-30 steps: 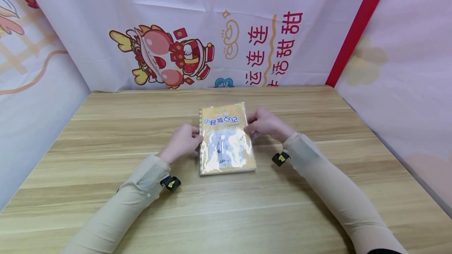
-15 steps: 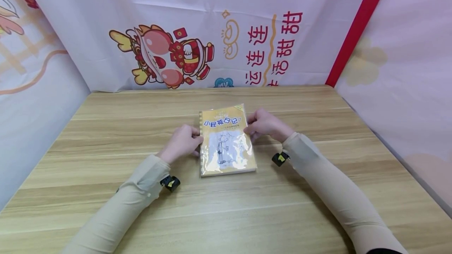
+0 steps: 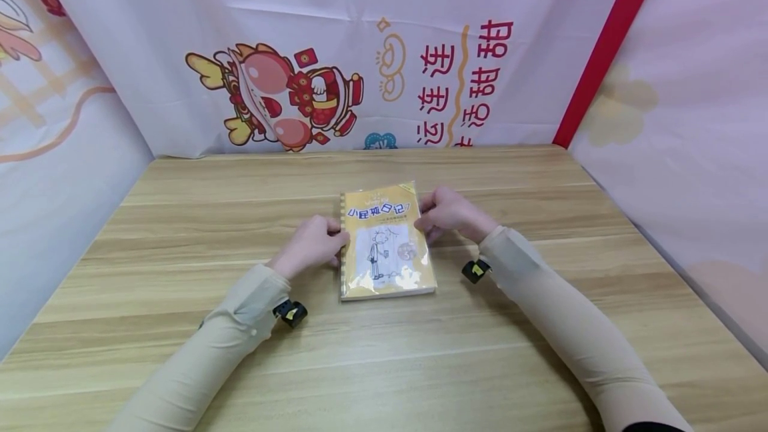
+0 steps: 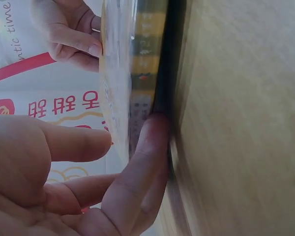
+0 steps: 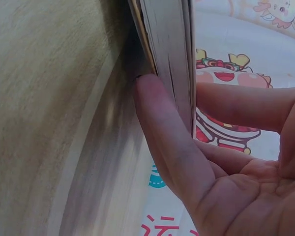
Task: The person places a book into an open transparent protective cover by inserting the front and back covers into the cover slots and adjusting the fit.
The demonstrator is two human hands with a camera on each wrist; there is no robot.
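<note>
A yellow paperback book (image 3: pixel 384 245) in a glossy clear cover lies between both hands near the table's middle, with Chinese lettering and a cartoon figure on its front. My left hand (image 3: pixel 309 243) holds the spine side; in the left wrist view its thumb (image 4: pixel 83 143) is at the cover and a fingertip presses the spine (image 4: pixel 141 69) low down. On the opposite side, my right hand (image 3: pixel 453 212) grips the page edge (image 5: pixel 169 54), its thumb (image 5: pixel 241 105) on the cover and fingers around the lower edge. A dark gap shows under the book's spine side.
The wood-grain table (image 3: pixel 384 365) stretches around the book on all sides. A white printed cloth (image 3: pixel 336 12) with red lettering and cartoon figures hangs behind it, and more cloth (image 3: pixel 690 119) hangs at both sides.
The book's far edge has dropped slightly toward me in the head view, and the glare on its cover has shrunk, uncovering more of the drawing. Both hands have barely moved.
</note>
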